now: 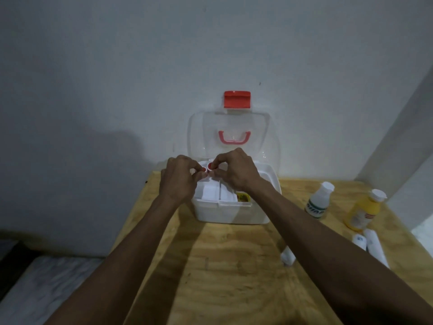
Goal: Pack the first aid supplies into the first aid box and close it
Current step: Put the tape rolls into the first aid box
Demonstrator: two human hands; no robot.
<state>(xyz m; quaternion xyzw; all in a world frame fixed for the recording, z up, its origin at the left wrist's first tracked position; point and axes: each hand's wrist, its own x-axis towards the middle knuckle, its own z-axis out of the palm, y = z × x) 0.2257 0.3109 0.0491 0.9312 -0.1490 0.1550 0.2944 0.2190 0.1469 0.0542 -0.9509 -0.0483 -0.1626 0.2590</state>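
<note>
A white first aid box (232,213) stands open at the far side of the wooden table, its clear lid (232,134) with a pink handle and red latch (237,99) leaning back against the wall. Both hands are over the box's back left corner. My left hand (179,178) pinches a small white item with a red top (204,169). My right hand (235,171) pinches a second small red-topped item (210,165) beside it. A white inner tray (225,195) and a yellow item (243,197) show inside the box.
To the right on the table (234,266) stand a white bottle with green label (318,200) and a yellow bottle (364,211). Two white rolls (372,245) lie near the right edge, a small white tube (287,255) by my right forearm. A wall stands behind the table.
</note>
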